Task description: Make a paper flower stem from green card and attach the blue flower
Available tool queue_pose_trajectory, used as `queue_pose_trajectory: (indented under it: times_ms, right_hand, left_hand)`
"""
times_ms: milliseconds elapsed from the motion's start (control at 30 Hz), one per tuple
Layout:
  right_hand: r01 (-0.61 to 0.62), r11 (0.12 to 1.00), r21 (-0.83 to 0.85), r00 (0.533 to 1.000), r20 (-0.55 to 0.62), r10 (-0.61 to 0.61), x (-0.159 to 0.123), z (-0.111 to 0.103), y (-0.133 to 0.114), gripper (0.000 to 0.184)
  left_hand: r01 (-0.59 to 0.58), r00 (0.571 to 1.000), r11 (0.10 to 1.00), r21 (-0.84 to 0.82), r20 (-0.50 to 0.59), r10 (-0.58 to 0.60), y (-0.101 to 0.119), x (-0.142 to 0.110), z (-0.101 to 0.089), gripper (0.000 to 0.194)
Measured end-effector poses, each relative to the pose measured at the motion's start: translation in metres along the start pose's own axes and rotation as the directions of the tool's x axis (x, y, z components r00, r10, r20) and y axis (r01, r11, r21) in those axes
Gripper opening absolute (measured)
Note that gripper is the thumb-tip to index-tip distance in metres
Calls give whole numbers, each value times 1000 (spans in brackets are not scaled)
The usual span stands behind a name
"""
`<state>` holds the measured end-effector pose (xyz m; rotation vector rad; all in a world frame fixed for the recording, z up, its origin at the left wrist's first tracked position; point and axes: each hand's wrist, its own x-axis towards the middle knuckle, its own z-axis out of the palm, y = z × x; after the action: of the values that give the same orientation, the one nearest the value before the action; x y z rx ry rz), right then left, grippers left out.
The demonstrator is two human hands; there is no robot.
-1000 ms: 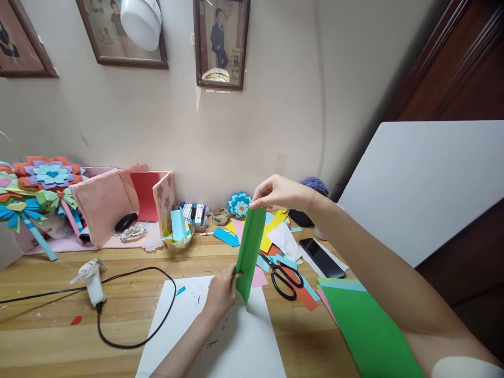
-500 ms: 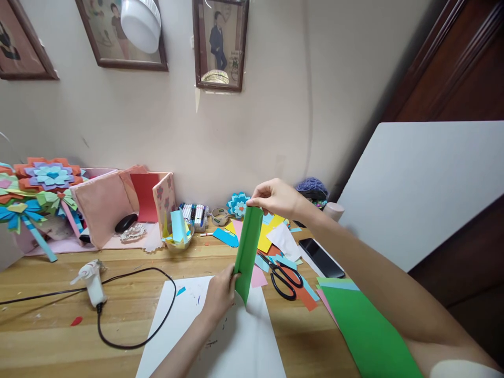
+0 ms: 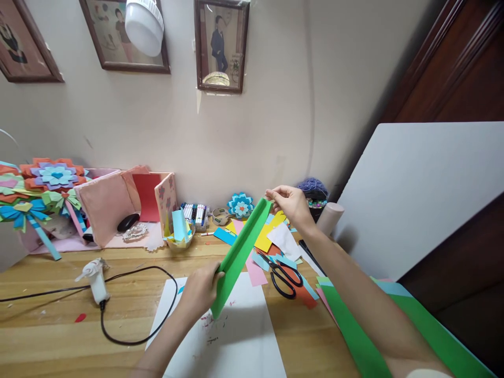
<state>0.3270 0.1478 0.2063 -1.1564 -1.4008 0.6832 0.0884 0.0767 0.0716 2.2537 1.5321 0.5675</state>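
A long strip of green paper (image 3: 240, 254), folded lengthwise with a crease along it, slants between my two hands above a white sheet (image 3: 244, 336). Near its lower end my left hand (image 3: 200, 290) is closed on the strip's left edge. The fingertips of my right hand (image 3: 289, 203) pinch the top end. Below and right of the strip lies a pair of black-handled scissors (image 3: 282, 275) on coloured paper scraps. Ink marks dot the white sheet under the strip.
A hot glue gun (image 3: 96, 281) with a black cord stands at left. Green paper sheets (image 3: 346, 325) lie under my right arm. Along the wall are a pink box (image 3: 106, 210), markers (image 3: 195, 215), a blue paper flower (image 3: 240, 205) and a phone (image 3: 311, 256).
The green paper strip has tilted from nearly upright to a slant. Its top moved right with my right hand, and its lower end moved left and down with my left hand.
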Motion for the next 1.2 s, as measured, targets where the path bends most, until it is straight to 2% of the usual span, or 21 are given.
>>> queue_pose_trajectory:
  times_ms: [67,167,267,367,467,567,667,833,967,1033,1200]
  right_hand:
    - [-25,998,59,998,-55,28,2,-3,17,38]
    - [-109,977,182,989,-76,124,1,-6,49,39]
    - [-215,929,300,973,-14,230,-7,-2,78,37]
    - [-235,936,263,972,67,225,-17,8,93,37]
    - [-170,972,163,981,117,152,-20,20,93,37]
    - [-161,976,150,963,241,122,-15,29,88,37]
    - [-216,963,162,916,374,142,-10,34,88,36]
    - [-284,940,190,885,429,181,-7,36,93,30]
    - [-375,884,279,838,509,195,-13,33,93,24]
    - [-370,884,286,846,498,193,-19,31,90,22]
    - [-264,941,211,918,354,179,-34,29,81,22]
  left_hand:
    - [52,996,998,28,66,-54,-5,-7,-5,16]
    - [129,986,991,44,98,-133,-18,-15,-8,15]
    - [190,977,979,77,82,-197,-30,-19,-9,18]
    - [208,973,972,112,80,-218,-35,-22,-10,20]
    - [202,970,973,109,112,-214,-35,-26,-11,17]
    - [194,969,977,92,136,-205,-35,-30,-11,15]
    - [170,973,982,86,145,-181,-37,-32,-11,16]
    - [156,971,985,78,170,-167,-42,-34,-10,19]
    - [130,977,989,67,159,-139,-45,-37,-12,20]
    - [126,979,990,66,151,-135,-45,-39,-13,21]
    - [101,980,992,70,165,-111,-42,-42,-14,20]
